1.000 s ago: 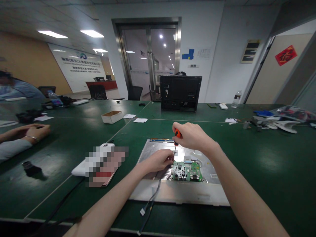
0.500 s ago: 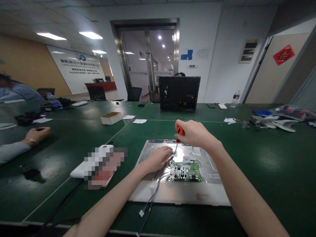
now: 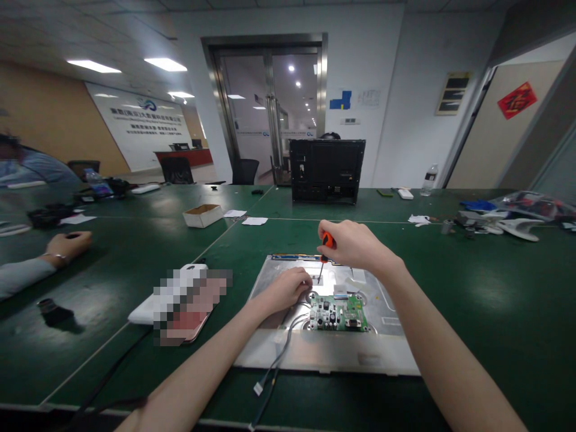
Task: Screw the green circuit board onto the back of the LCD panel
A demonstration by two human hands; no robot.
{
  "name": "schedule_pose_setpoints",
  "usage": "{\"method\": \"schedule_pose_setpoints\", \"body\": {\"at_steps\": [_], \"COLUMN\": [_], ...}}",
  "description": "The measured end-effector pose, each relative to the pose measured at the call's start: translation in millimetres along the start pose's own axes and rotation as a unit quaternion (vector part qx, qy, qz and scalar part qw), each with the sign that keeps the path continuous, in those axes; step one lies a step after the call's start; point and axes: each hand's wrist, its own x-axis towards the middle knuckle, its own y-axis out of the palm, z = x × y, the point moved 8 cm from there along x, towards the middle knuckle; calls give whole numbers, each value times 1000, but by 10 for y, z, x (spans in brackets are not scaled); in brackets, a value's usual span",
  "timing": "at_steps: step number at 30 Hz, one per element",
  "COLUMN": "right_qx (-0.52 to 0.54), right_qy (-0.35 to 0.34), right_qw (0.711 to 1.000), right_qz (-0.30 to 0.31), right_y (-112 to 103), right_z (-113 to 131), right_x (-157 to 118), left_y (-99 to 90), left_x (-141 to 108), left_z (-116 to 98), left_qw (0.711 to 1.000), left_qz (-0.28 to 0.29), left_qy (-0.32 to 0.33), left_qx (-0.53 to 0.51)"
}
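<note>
Past the board [image 3: 339,313], its far-left corner newly uncovered, right hand [image 3: 351,241] grips withdrawn screwdriver [image 3: 328,240]; left hand [image 3: 290,287] curls, any pinch unclear.

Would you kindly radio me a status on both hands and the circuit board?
Right hand gripping screwdriver. Left hand near circuit board. Board lying on metal panel; cables crossing panel's near edge.

White glare on metal panel [image 3: 326,355]

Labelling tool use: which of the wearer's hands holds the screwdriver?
The right hand, gripping the orange-and-black screwdriver; the left hand is off the handle, near the green circuit board.
</note>
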Motion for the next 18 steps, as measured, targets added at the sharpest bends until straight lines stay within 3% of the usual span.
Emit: {"method": "schedule_pose_setpoints", "body": {"at_steps": [18], "right_qx": [10], "right_qy": [-4], "right_qw": [1000], "right_qz": [-14], "right_y": [-31], "right_z": [-5], "right_x": [-16], "left_y": [0], "left_x": [-14], "left_z": [68], "left_qw": [999], "left_qz": [16], "left_qy": [-34], "left_qx": [32]}}
